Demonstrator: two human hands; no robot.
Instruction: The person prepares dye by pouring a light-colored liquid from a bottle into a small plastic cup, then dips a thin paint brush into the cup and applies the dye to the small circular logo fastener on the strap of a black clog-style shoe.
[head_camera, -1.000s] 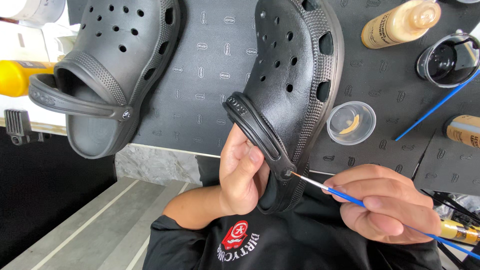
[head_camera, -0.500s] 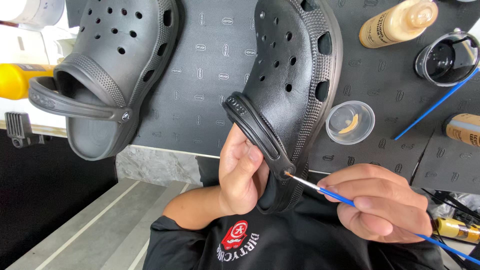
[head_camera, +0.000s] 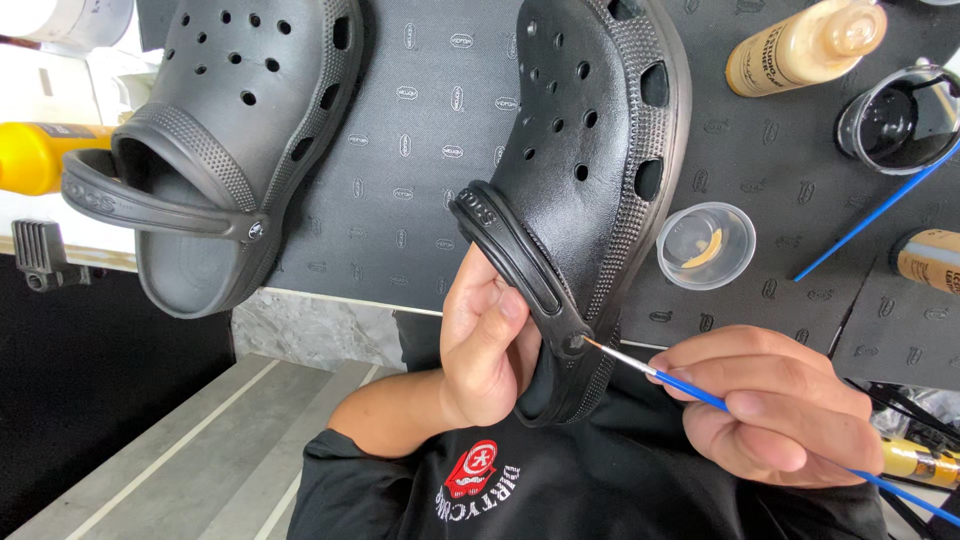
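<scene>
One clear cup (head_camera: 706, 245) holds tan paint; right hand (head_camera: 775, 410) pinches a brush (head_camera: 690, 390).

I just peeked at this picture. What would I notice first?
Probably the shiny black clog in the middle, steadied at its heel by the left hand. The right hand holds a thin blue paintbrush with its tip on the round strap rivet. A second, duller clog lies on the dark mat to the left.
</scene>
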